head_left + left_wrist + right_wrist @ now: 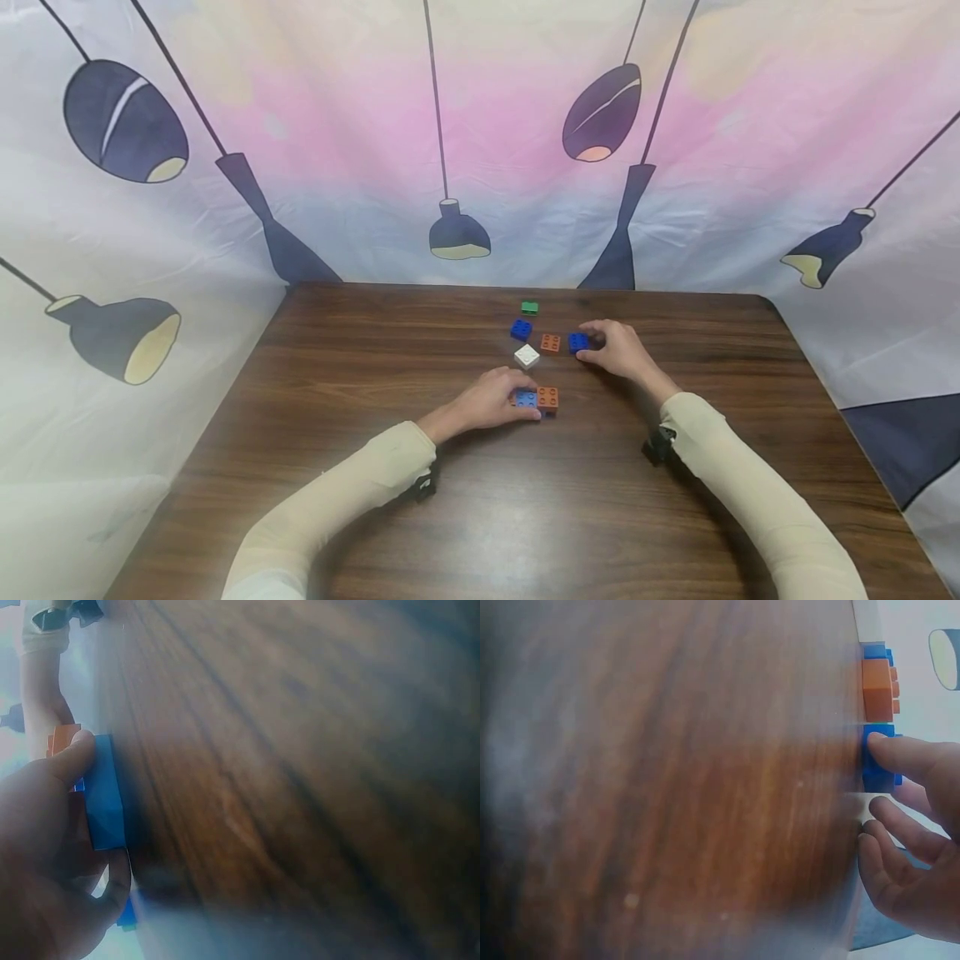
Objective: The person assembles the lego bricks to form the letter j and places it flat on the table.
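My left hand (487, 400) grips a small assembly of toy building bricks on the table, with thumb and fingers on opposite sides. A light blue brick (526, 400) and an orange brick (548, 397) show at its top. In the left wrist view the blue brick (105, 801) stands between thumb and finger, the orange brick (66, 737) behind the thumb. Farther back, my right hand (619, 350) pinches a dark blue brick (577, 342). From the right wrist, that dark blue brick (878, 766) appears beside an orange brick (877, 690).
Left of the right hand lie a loose orange brick (551, 342), a white brick (527, 357), another dark blue brick (521, 329) and a green brick (529, 308). The brown wooden table (360, 358) ends at a printed cloth backdrop (375, 167).
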{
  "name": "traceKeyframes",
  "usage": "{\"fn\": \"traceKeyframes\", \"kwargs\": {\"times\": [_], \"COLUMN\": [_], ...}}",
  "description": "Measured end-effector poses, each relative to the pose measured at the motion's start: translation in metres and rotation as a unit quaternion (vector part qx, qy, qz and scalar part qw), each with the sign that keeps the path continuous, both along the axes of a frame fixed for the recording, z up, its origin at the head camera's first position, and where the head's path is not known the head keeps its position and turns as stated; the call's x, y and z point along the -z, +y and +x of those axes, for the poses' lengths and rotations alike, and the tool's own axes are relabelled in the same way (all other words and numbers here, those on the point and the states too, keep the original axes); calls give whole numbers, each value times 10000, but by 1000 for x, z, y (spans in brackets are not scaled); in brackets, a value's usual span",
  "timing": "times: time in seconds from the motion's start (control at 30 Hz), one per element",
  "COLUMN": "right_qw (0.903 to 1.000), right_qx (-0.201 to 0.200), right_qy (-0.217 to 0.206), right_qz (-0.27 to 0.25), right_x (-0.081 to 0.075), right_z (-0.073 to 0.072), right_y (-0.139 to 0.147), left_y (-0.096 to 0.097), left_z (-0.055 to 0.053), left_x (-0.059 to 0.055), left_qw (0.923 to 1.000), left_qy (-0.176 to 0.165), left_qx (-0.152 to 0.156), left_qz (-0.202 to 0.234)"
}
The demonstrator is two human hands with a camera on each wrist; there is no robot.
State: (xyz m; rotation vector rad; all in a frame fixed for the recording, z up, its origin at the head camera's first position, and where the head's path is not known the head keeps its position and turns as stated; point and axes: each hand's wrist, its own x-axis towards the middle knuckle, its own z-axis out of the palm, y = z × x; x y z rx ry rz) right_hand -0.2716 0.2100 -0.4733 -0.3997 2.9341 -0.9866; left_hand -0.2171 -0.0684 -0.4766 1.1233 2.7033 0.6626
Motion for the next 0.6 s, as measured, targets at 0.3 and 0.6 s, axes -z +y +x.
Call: {"fn": "traceKeyframes", "kwargs": {"times": [0.3,0.6], "right_qw": [9999,9999], "right_qx": [12,95], "right_qy": [75,39], "right_qz": [121,-70], "right_x": [1,2], "right_z": [0,3], "right_y": [0,3], "left_y": [0,0], "left_z": [-2,-2], "left_x": [3,2], "left_qw": [9999,10000], "left_qy": [48,-45], "left_qx": [55,5], "left_qz": [79,89]}}
